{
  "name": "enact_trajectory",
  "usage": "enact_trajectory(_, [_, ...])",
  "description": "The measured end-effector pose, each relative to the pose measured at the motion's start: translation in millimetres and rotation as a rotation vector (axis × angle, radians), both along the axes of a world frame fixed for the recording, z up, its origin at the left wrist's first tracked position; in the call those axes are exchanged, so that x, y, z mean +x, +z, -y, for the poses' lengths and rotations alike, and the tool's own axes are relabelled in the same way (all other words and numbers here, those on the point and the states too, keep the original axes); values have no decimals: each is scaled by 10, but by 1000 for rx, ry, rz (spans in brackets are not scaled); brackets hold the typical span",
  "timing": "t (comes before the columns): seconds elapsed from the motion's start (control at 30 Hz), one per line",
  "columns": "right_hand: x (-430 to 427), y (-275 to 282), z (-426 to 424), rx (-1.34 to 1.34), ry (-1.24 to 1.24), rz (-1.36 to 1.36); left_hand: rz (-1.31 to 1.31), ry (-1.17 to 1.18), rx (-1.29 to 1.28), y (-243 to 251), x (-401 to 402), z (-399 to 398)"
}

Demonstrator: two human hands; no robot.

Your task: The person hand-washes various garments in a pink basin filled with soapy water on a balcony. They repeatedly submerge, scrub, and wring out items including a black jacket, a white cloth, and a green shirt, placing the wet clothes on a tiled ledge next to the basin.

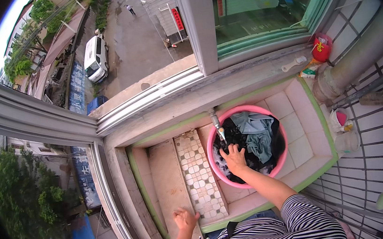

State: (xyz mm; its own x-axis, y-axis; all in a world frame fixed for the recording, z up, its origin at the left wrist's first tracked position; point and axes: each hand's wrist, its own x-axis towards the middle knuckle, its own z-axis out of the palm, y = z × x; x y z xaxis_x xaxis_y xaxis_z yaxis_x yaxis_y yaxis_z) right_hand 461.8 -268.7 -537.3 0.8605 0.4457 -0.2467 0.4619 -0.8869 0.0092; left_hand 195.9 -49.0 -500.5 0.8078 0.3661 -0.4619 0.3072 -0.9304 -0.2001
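A pink plastic basin stands in a tiled sink beneath a metal tap. Dark wet clothes and a grey-green garment lie in it, with some suds at the left side. My right hand is over the dark clothes just below the tap, fingers spread; whether it grips any cloth cannot be told. My left hand is above the lower end of a plain slab, beside a mosaic-tiled strip, with its fingers loosely bent and nothing in them.
A white-handled brush, a red container and a packet sit on the ledge at upper right. A thick pipe runs along the tiled wall. Cups stand right of the sink. An open window borders the far side.
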Motion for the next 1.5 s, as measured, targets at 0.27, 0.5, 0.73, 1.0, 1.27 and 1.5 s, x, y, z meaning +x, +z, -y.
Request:
enact_trajectory(0.27, [245, -194, -5, -131, 117, -201, 73, -22, -2, 16, -33, 1])
enact_trajectory(0.5, [402, -66, -18, -74, 116, -219, 98, -29, 32, 76, 5, 41])
enact_trajectory(0.73, [250, 673, 605, 517, -196, 257, 56, 1, 29, 22, -5, 11])
enact_trajectory(1.0, [102, 657, 1626, 297, -1000, 186, -39, -13, 127, 63, 21, 75])
enact_trajectory(1.27, [52, 460, 2048, 383, -1027, 73, 102, 110, -154, 247, -45, 88])
enact_trajectory(1.5, [195, 1301, 1963, 735, -789, 216, 525, 524, -19, 139, -892, -155])
